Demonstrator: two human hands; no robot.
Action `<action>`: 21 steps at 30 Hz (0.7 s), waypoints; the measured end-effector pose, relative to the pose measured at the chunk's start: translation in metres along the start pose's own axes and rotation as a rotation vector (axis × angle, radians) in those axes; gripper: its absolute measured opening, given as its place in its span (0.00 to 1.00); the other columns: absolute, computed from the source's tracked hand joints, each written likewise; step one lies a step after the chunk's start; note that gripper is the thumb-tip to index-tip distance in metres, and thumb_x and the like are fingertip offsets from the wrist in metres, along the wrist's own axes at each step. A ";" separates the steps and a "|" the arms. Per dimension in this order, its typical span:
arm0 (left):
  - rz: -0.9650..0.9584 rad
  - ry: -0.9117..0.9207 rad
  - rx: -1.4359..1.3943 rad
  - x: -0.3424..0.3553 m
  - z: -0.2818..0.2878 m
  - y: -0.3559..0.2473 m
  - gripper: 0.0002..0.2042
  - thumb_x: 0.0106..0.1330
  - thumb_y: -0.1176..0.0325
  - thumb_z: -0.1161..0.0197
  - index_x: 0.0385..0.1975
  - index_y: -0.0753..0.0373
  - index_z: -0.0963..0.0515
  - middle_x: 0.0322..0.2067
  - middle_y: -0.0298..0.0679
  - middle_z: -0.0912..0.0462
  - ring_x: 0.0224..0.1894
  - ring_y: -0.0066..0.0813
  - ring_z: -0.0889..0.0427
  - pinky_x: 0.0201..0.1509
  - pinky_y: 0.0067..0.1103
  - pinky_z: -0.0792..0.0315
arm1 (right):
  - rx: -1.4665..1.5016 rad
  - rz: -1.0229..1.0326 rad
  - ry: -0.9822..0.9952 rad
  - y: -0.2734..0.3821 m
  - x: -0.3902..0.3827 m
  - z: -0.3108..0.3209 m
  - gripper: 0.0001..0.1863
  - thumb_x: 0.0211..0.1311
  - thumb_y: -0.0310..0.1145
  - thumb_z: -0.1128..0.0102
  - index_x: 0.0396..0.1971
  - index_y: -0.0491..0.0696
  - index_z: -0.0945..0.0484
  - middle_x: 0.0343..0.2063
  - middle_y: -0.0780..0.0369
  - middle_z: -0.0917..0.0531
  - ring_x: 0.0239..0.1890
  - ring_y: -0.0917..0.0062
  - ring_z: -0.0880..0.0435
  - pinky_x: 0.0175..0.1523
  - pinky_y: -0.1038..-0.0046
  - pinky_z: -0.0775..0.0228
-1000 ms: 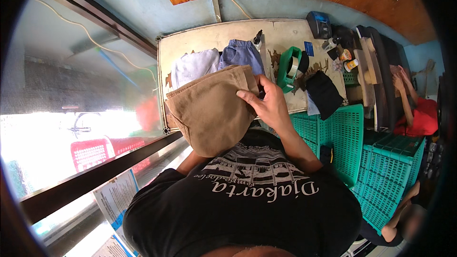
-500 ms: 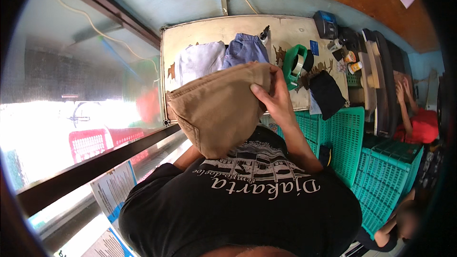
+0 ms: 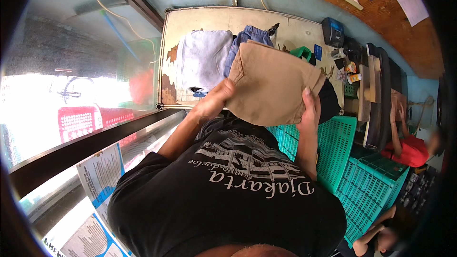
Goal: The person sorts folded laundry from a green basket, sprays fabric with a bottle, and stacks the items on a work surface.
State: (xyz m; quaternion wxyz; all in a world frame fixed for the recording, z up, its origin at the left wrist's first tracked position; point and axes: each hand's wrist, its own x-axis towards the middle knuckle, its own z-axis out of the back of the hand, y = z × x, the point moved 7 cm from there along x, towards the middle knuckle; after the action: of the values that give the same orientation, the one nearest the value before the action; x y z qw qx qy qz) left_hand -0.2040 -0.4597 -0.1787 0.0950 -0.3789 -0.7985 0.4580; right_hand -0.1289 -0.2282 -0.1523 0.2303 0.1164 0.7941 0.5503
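A pair of folded tan pants is held up in front of my chest, over the table's near edge. My left hand grips its left side, the fingertips hidden by the cloth. On the right edge my right hand pinches the fabric, thumb on top. Behind lie a folded light grey garment and a blue garment, partly covered by the pants. A black cloth shows just right of my right hand.
The worn cream table carries a green tape dispenser, half hidden, and small containers at the right. Green plastic crates stand to my right. Glass and a dark rail run along my left. Two other people are at the right, one in red.
The pants have moved right and been turned, now lying flatter between both hands. My left hand has come into view from behind the cloth. The light grey garment is more exposed.
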 end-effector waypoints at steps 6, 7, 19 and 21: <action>-0.134 -0.255 0.562 0.005 -0.008 -0.049 0.36 0.61 0.54 0.27 0.60 0.75 0.33 0.50 0.50 0.19 0.54 0.33 0.21 0.57 0.28 0.26 | -0.106 0.016 0.059 0.006 0.018 -0.006 0.25 0.69 0.39 0.39 0.58 0.38 0.30 0.53 0.57 0.22 0.53 0.73 0.22 0.56 0.69 0.28; -0.148 -0.244 0.531 0.006 -0.003 -0.045 0.36 0.61 0.52 0.28 0.60 0.75 0.32 0.50 0.50 0.19 0.54 0.33 0.21 0.57 0.29 0.26 | -0.089 0.026 0.026 0.003 0.018 -0.006 0.25 0.69 0.39 0.40 0.58 0.37 0.29 0.53 0.57 0.21 0.52 0.73 0.20 0.56 0.70 0.28; -0.336 -0.263 0.567 0.009 -0.008 -0.092 0.39 0.60 0.55 0.27 0.66 0.62 0.42 0.52 0.52 0.22 0.56 0.40 0.23 0.61 0.34 0.29 | -0.230 0.103 0.115 0.014 0.026 -0.014 0.23 0.68 0.37 0.39 0.57 0.39 0.27 0.51 0.58 0.20 0.53 0.76 0.22 0.58 0.72 0.32; -0.405 -0.246 0.741 -0.001 -0.006 -0.091 0.38 0.59 0.54 0.26 0.65 0.62 0.39 0.51 0.47 0.22 0.55 0.39 0.23 0.61 0.34 0.30 | -0.259 0.098 0.132 0.013 0.017 -0.016 0.23 0.68 0.38 0.40 0.57 0.39 0.27 0.51 0.58 0.20 0.53 0.75 0.22 0.59 0.72 0.32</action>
State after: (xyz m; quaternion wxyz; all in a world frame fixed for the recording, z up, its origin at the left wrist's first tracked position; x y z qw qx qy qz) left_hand -0.2479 -0.4831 -0.1020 0.2164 -0.0976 -0.6440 0.7273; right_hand -0.1526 -0.2290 -0.1402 0.1638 0.0879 0.7233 0.6651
